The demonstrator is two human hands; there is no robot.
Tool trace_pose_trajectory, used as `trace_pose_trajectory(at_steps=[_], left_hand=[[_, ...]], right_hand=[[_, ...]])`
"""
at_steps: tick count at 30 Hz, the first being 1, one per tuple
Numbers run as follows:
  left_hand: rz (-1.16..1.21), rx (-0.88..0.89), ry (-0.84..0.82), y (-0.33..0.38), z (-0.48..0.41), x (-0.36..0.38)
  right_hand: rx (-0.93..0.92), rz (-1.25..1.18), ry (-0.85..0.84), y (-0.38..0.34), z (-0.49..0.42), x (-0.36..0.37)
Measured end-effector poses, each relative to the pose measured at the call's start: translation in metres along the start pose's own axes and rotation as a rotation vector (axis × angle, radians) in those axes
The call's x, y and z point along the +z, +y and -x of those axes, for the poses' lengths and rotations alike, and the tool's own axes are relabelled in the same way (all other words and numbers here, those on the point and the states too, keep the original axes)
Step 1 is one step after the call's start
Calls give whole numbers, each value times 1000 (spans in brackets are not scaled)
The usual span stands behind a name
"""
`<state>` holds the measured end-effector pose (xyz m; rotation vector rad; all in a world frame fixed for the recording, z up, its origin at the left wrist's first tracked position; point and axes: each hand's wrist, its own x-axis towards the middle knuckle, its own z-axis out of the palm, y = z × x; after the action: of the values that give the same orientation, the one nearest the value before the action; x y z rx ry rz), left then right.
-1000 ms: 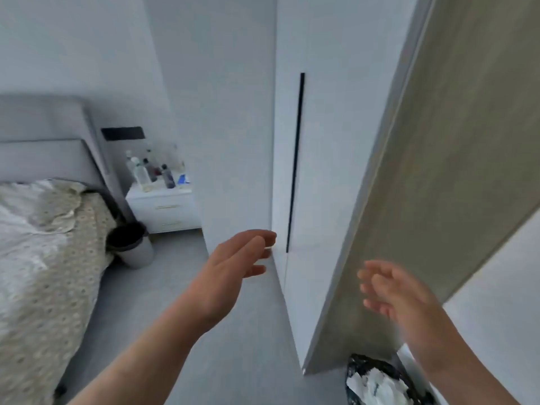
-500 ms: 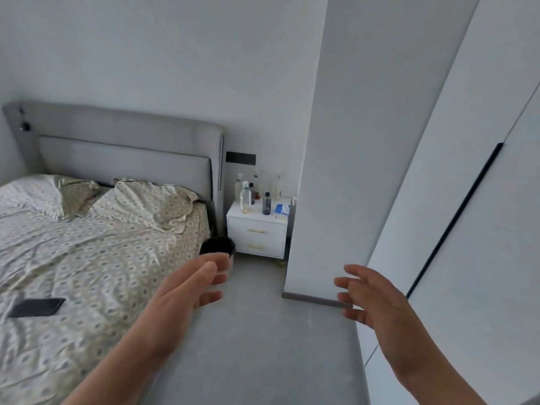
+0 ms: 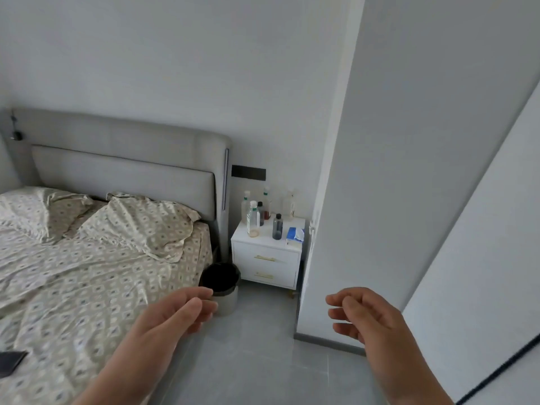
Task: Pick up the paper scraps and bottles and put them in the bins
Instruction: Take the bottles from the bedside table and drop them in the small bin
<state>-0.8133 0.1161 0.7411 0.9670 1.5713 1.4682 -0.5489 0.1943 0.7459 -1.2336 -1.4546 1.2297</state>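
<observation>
Bedroom, seen from the grey tiled floor [image 3: 263, 361]: a person reaches forward with both bare forearms. The left hand [image 3: 172, 320] is empty, its fingers loosely extended and a little apart. The right hand [image 3: 371, 317] also holds nothing, its fingers gently curved. Just past the left fingertips, a round grey bin [image 3: 230, 302] lined with a black bag stands on the floor at the bed's corner, close to a white two-drawer nightstand [image 3: 264, 267] with gold handles. On top of the nightstand is a cluster of upright bottles. Among them are a clear plastic bottle with a white cap [image 3: 253, 219] and, to its right, a small dark bottle [image 3: 277, 227]. A blue tissue pack [image 3: 295, 235] lies by the right edge. The bed [image 3: 87, 287], under a rumpled patterned sheet, carries two matching pillows against a grey padded headboard [image 3: 122, 159]. A flat dark object [image 3: 10, 365] lies on the sheet at far left. A black rectangular wall panel [image 3: 248, 172] sits above the nightstand, which is flanked on the right by a white wall corner [image 3: 365, 200].
</observation>
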Motion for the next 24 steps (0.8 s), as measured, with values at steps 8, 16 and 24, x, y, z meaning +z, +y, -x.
trace_pose_trajectory(at_steps=[8,16,24], left_hand=[[-58,44,152,33,-134,1],[-36,29,156,27,-261,-8],[-60,26,67,14,-471,-16]], right_hand=[[-26,22,-141,-18,-174,23],[-38,36,-206,-27,-314,74],[-20,92,-133,-33,-477,140]])
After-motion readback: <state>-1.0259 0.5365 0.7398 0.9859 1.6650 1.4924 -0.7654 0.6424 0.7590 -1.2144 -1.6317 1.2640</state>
